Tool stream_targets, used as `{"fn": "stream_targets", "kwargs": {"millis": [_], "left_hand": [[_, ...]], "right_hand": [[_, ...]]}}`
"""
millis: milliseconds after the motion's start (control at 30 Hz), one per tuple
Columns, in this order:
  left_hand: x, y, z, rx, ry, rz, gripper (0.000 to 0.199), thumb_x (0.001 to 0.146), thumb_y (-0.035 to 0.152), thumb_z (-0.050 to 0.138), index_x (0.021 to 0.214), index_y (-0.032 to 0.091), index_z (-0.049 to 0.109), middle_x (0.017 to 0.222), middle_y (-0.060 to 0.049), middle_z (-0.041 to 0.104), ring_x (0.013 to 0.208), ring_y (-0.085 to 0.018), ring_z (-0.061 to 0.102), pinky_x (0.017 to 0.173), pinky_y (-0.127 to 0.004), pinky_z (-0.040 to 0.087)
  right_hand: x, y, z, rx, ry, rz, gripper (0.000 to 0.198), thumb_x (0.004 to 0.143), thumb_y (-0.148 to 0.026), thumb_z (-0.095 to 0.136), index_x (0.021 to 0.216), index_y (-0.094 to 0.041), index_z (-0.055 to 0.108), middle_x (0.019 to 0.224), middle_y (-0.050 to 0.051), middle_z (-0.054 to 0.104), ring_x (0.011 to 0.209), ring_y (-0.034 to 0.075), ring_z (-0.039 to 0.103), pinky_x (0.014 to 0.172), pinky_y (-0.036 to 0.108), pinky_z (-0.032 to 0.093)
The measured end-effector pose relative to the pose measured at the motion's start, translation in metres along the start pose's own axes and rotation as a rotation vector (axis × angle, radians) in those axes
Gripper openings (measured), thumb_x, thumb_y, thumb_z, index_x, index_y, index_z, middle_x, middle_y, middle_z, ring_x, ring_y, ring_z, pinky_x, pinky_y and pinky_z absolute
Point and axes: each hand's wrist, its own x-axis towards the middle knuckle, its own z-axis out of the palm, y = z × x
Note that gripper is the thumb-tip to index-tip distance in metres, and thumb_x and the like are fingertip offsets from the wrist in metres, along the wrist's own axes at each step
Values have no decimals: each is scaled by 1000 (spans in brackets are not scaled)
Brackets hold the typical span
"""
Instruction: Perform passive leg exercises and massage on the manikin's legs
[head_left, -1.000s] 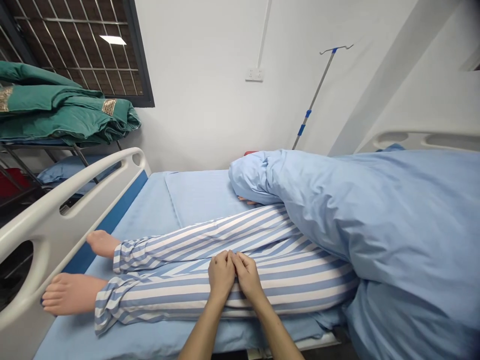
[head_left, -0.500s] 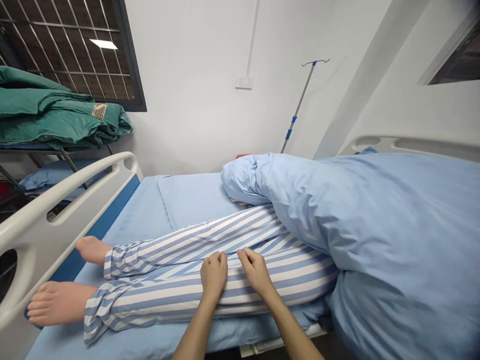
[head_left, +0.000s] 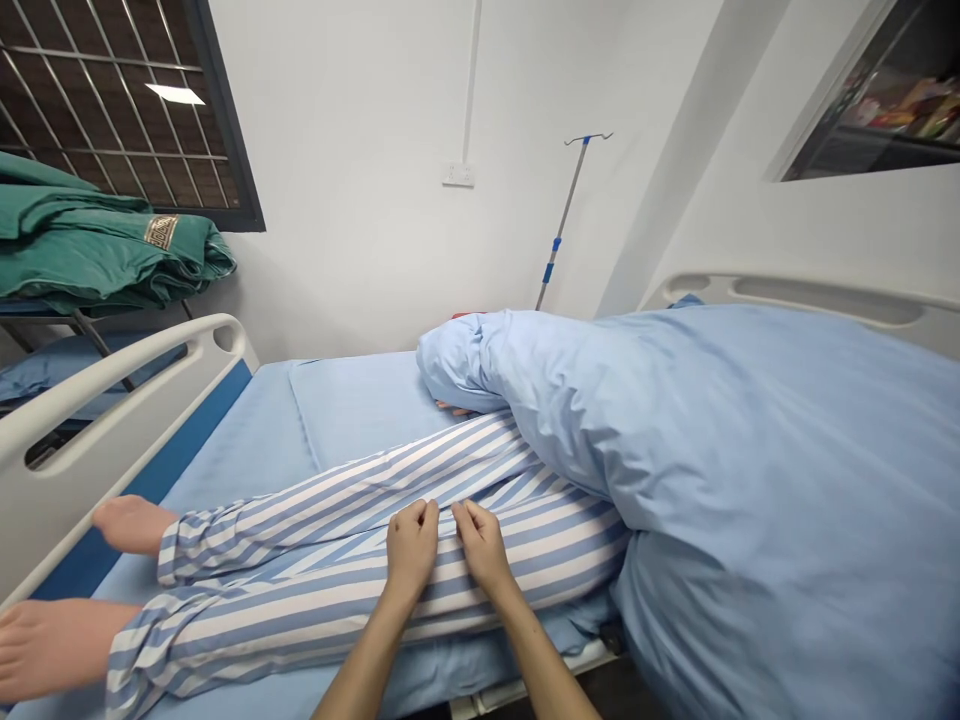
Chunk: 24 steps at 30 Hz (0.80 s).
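Note:
My left hand (head_left: 412, 545) and my right hand (head_left: 484, 545) are both closed into loose fists, a small gap between them. No object shows in either one. They are over the nearer leg of blue-and-white striped trousers (head_left: 292, 605); whether they touch the cloth I cannot tell. The trousers are on a figure, seemingly a manikin, lying on the bed. Its bare feet (head_left: 64, 645) point left, toward the footboard. A light blue quilt (head_left: 705, 440) is bunched over the hips and upper body, hiding them.
The bed's footboard (head_left: 124, 400) stands at left and its headboard (head_left: 817, 295) at right. Against the wall are an IV pole (head_left: 568, 200) and a socket (head_left: 458, 175). Green folded covers (head_left: 97, 245) lie on a rack below a barred window (head_left: 112, 100).
The view has turned a little to the right, so the bed and figure appear shifted left. Both hands stay as fists over the trousers, slightly closer together.

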Motion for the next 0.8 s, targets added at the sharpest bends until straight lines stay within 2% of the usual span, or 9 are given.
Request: {"fn": "stream_targets", "kwargs": {"millis": [67,167,233,367,533,667,800], "left_hand": [[0,10,10,-141,-13,6,40,80,39,39,48,19,26,46,6,27,48,-8,29,51,-23,21],[-5,15,27,-280,-17,-76,38,80,40,37,49,20,29,47,5,29,49,-9,31,50,-23,24],[-10,11,36,-247,-2,-93,37,81,39,37,50,19,33,47,4,35,50,-10,34,51,-23,24],[-18,2,44,-85,24,-25,35,83,37,35,54,19,42,52,1,48,53,-11,40,56,-25,26],[-18,1,43,-34,20,-7,37,85,36,32,55,19,43,53,-1,52,53,-11,42,56,-25,26],[-18,1,41,-11,19,-13,37,86,35,32,54,19,43,53,-1,52,53,-12,41,56,-24,26],[-18,4,40,61,22,-43,37,85,35,32,55,19,45,54,-2,54,55,-12,43,58,-24,27]], "right_hand": [[1,0,-2,34,-3,10,38,85,-41,41,55,-19,32,51,-6,30,51,9,29,49,23,26],[1,1,-4,68,9,24,38,85,-41,41,55,-19,33,51,-5,32,50,9,31,49,23,27],[1,1,-4,89,17,32,37,85,-40,43,55,-19,33,52,-5,32,50,9,30,49,22,27],[0,2,-2,132,44,34,34,83,-38,45,56,-19,33,54,-5,33,52,9,31,49,22,29],[1,-1,0,141,24,27,34,82,-36,45,55,-20,32,54,-5,32,52,9,30,49,22,29],[1,-14,-6,38,-22,17,36,83,-37,44,54,-20,30,52,-5,30,51,8,29,48,22,27],[1,-25,-20,-126,-69,-76,36,84,-35,44,54,-19,31,51,-6,29,51,8,29,49,22,24]]}}
